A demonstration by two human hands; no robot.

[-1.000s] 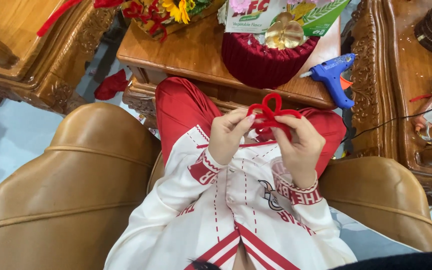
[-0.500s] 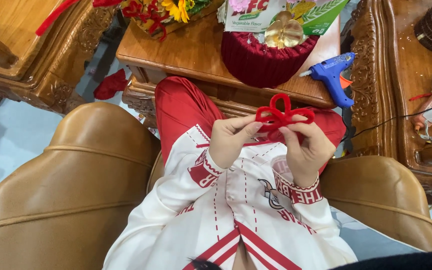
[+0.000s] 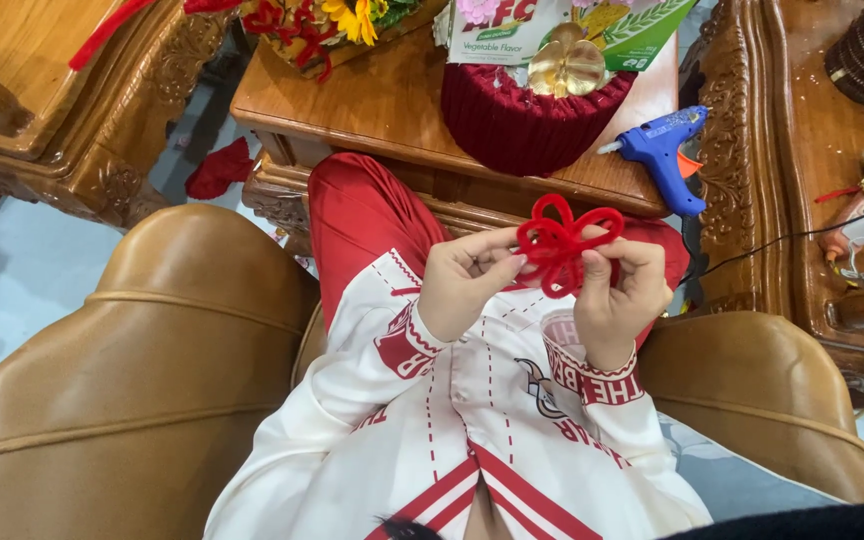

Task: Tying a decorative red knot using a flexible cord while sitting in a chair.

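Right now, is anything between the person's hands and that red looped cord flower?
Nothing visible. The left hand and right hand both pinch the red looped cord flower directly, held over the lap. The blue glue gun lies apart on the wooden table.

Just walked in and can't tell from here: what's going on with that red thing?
A person seated in a brown leather armchair holds a red looped cord flower up in front of them. The left hand pinches its left side and the right hand grips it from the right, fingers at the middle. On the wooden table ahead lie a blue glue gun and a dark red round piece with a gold bow.
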